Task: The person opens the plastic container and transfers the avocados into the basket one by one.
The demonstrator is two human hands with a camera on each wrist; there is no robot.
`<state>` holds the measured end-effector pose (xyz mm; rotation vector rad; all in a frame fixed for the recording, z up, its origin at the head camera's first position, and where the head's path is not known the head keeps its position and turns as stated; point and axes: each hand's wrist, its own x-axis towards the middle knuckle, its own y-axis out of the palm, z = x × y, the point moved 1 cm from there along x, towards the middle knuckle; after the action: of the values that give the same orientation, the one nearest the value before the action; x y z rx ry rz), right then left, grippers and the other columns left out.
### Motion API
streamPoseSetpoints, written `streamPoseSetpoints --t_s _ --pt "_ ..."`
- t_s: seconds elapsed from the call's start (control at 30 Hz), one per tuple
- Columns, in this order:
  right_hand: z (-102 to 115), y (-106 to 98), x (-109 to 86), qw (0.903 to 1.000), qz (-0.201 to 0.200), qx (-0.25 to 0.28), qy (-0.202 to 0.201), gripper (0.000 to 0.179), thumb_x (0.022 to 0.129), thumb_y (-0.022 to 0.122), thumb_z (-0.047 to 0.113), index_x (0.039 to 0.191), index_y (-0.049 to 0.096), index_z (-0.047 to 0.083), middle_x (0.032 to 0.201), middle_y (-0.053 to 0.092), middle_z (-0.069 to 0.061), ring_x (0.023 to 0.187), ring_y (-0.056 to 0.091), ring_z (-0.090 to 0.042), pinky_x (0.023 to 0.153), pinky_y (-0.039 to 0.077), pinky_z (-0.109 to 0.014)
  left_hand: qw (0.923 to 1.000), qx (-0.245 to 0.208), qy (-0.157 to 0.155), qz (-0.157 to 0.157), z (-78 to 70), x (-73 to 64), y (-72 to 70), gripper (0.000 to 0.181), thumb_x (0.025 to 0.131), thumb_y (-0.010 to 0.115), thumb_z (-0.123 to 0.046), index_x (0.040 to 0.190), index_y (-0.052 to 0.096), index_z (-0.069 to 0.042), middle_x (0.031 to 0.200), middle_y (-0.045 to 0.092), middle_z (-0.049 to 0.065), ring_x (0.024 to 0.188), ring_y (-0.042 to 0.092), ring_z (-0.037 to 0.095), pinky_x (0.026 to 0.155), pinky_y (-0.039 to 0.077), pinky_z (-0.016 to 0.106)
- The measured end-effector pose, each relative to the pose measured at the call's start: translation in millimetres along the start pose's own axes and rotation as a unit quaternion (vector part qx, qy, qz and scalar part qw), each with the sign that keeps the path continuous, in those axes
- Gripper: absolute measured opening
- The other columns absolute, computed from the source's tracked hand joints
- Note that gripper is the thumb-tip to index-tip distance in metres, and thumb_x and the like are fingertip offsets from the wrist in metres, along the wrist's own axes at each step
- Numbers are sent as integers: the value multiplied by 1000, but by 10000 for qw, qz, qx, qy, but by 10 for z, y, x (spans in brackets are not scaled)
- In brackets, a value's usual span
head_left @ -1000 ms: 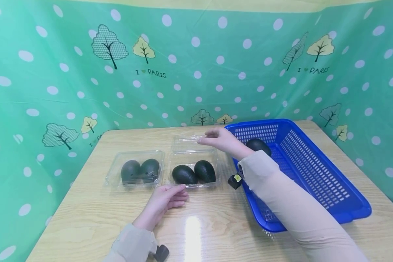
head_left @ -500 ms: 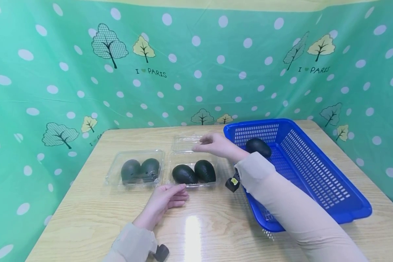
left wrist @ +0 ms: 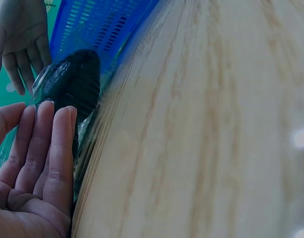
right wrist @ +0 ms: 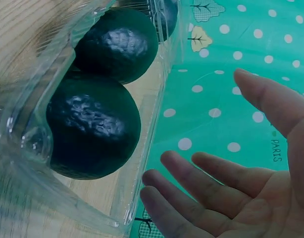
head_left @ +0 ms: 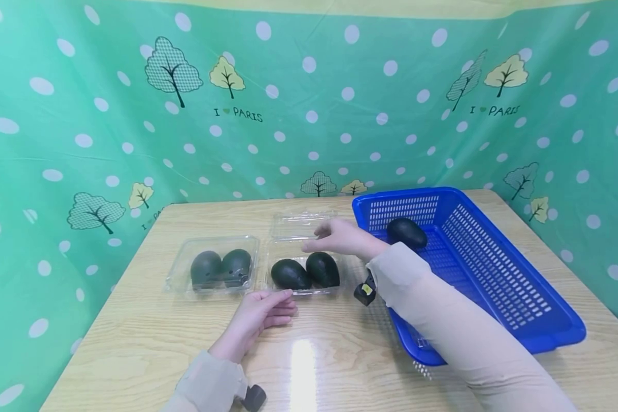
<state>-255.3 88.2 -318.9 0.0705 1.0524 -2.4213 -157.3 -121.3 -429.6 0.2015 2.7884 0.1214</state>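
Observation:
Two dark avocados (head_left: 290,274) lie side by side in a clear plastic clamshell container (head_left: 305,292) with its lid (head_left: 296,228) laid back. My left hand (head_left: 262,312) is at the container's front edge, fingertips against it in the left wrist view, fingers relaxed. Over the container's back right part hovers my right hand (head_left: 340,237), thumb and fingers spread apart and holding nothing. In the right wrist view, the avocados (right wrist: 92,124) sit low inside the container, beside the right fingers (right wrist: 211,188).
To the left stands another clear container (head_left: 185,252), its lid down over two avocados. A blue plastic basket (head_left: 494,229) occupies the right side, with one avocado (head_left: 407,233) at its back left. Behind the wooden table (head_left: 134,355) hangs a green dotted cloth (head_left: 309,91).
My right hand has come from the open lid toward me and lower, over the avocados. My left hand has stayed at the front edge.

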Motion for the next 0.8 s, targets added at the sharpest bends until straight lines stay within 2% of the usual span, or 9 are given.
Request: streamPoseSetpoints --t_s 0.2,0.8 --pt "-26 16 10 9997 165 -181 29 72 84 75 46 136 55 -1 133 62 -17 124 58 -32 106 51 -48 10000 11 -2 -6 0 5 3 41 92 70 -24 114 66 10 91 76 7 85 73 15 80 64 30" --pt "-76 89 32 9964 419 -701 240 72 82 77 40 136 54 -1 134 62 -16 126 57 -32 108 50 -46 10000 -18 -5 -10 4 12 9 42 91 70 -23 115 65 11 90 76 7 85 73 15 80 64 30"
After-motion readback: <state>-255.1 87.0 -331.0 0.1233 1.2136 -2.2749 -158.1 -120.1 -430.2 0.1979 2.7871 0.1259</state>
